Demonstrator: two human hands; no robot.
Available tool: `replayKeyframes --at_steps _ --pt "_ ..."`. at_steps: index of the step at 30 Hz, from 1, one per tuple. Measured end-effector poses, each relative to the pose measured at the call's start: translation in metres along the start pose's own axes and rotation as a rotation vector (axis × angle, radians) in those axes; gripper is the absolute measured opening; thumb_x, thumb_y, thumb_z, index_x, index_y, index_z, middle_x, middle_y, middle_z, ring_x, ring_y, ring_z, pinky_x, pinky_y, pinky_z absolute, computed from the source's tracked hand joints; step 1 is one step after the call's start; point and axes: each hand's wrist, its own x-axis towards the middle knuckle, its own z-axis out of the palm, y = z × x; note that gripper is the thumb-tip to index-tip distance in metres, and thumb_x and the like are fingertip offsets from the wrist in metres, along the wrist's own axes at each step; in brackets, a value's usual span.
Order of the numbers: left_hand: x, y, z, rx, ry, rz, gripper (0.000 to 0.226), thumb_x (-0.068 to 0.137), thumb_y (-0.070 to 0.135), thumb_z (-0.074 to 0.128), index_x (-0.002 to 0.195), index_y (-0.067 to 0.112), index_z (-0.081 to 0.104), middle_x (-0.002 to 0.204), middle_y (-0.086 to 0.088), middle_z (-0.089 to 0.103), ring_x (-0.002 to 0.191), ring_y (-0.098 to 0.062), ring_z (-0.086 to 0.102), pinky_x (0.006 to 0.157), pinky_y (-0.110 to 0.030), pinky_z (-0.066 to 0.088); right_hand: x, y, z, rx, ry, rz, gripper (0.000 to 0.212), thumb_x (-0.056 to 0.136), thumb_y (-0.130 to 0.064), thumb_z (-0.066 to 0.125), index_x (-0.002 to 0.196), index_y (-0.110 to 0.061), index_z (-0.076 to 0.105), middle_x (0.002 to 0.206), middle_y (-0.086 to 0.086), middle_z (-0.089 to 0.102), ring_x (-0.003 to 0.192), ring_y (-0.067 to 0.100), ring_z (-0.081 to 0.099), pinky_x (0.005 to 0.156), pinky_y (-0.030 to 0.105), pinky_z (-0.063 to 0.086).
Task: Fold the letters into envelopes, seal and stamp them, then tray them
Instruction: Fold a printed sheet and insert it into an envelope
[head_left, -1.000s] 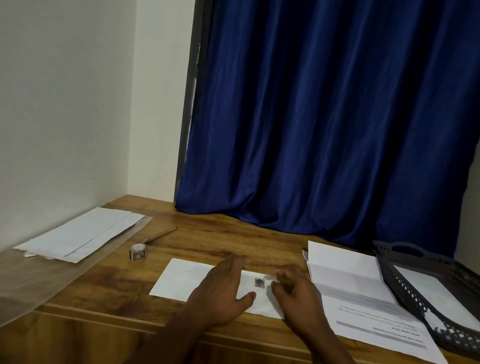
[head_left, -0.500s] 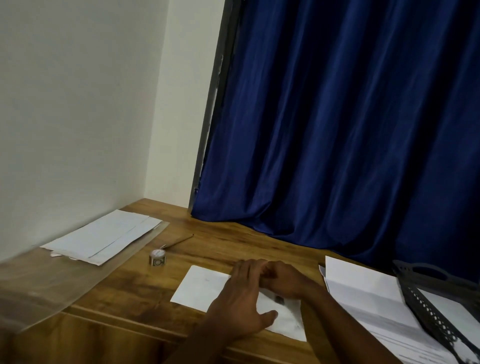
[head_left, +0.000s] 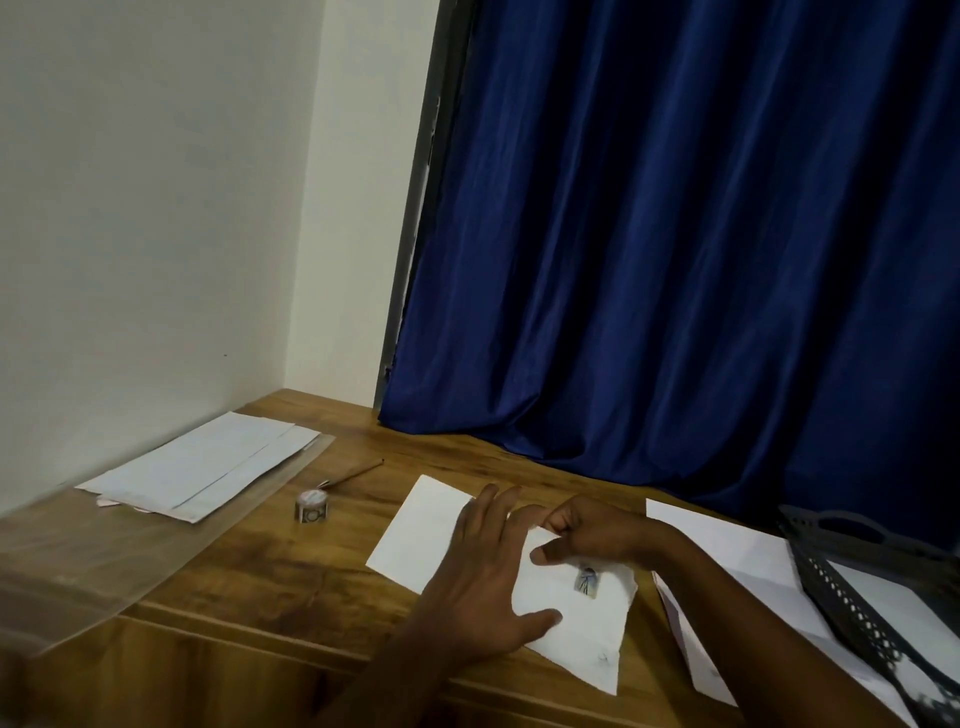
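Here, the left hand is lying flat with fingers spread, steadying the white envelope on the wooden desk, while the right hand is curling its fingers at the far edge near the stamp, apparently pinching it.

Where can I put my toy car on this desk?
Bare wood lies between the stamp roll and the envelope, and behind it toward the curtain. The right side is crowded: letter sheets and tray.
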Motion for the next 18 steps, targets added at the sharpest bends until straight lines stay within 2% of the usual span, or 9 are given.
replayKeyframes --at_steps 2,5,7,10,12,14,16,18 --pt "-0.001 0.0 0.001 -0.019 0.063 0.008 0.094 0.083 0.078 0.055 0.155 0.041 0.007 0.168 0.015 -0.01 0.156 -0.013 -0.012 0.129 -0.043 0.003 -0.009 0.009 -0.006 0.052 0.029 -0.002 0.031 0.089 -0.037 0.075 0.102 -0.009 0.074 0.085 -0.005 0.074 0.073 0.007 0.067 0.064 0.016 0.049" --pt "-0.003 -0.001 0.003 -0.073 0.161 -0.023 0.084 0.086 0.074 0.051 0.154 0.042 0.014 0.168 0.014 -0.006 0.155 -0.011 -0.006 0.128 -0.04 0.01 -0.025 0.024 -0.014 0.12 0.146 0.004 0.023 0.09 -0.038 0.075 0.082 -0.017 0.069 0.073 -0.006 0.071 0.064 0.008 0.063 0.059 0.02 0.047" --pt "-0.002 -0.003 0.004 -0.119 0.232 -0.023 0.079 0.088 0.068 0.052 0.153 0.037 0.021 0.168 0.008 0.005 0.154 -0.013 0.007 0.125 -0.037 0.02 -0.038 0.035 -0.018 0.203 0.232 0.001 0.019 0.09 -0.034 0.075 0.09 -0.016 0.072 0.079 -0.001 0.077 0.063 0.01 0.065 0.056 0.021 0.048" --pt "0.0 -0.008 0.007 -0.187 0.255 0.016 0.068 0.089 0.054 0.06 0.148 0.031 0.035 0.16 0.004 0.024 0.148 -0.013 0.022 0.12 -0.033 0.028 -0.066 0.053 -0.026 0.327 0.357 -0.021 0.018 0.093 -0.029 0.072 0.101 -0.013 0.073 0.089 0.01 0.078 0.065 0.017 0.065 0.055 0.025 0.049" --pt "0.002 -0.012 0.009 -0.195 0.226 0.021 0.054 0.085 0.046 0.065 0.136 0.033 0.049 0.153 0.005 0.032 0.143 -0.011 0.027 0.117 -0.031 0.032 -0.087 0.068 -0.032 0.413 0.424 -0.019 0.018 0.094 -0.027 0.071 0.105 -0.014 0.074 0.093 0.018 0.077 0.068 0.025 0.063 0.057 0.03 0.048" --pt "0.007 -0.011 0.012 -0.212 0.136 0.004 0.042 0.083 0.041 0.068 0.124 0.036 0.057 0.142 0.009 0.042 0.135 -0.007 0.036 0.113 -0.028 0.037 -0.111 0.084 -0.038 0.484 0.467 -0.013 0.015 0.095 -0.024 0.07 0.106 -0.016 0.074 0.092 0.021 0.076 0.064 0.025 0.06 0.055 0.03 0.045" --pt "0.012 -0.002 0.018 -0.228 0.005 -0.002 0.038 0.082 0.04 0.07 0.119 0.035 0.061 0.134 0.012 0.048 0.128 -0.006 0.044 0.109 -0.028 0.042 -0.134 0.099 -0.046 0.527 0.519 0.019 0.013 0.095 -0.022 0.069 0.104 -0.014 0.073 0.089 0.02 0.076 0.056 0.02 0.058 0.052 0.028 0.044" --pt "0.02 0.017 0.029 -0.195 -0.103 0.03 0.042 0.082 0.049 0.067 0.121 0.034 0.062 0.136 0.014 0.05 0.13 -0.006 0.046 0.108 -0.025 0.041 -0.157 0.117 -0.057 0.55 0.602 0.058 0.014 0.096 -0.022 0.069 0.102 -0.01 0.072 0.084 0.019 0.076 0.053 0.018 0.058 0.051 0.028 0.043"
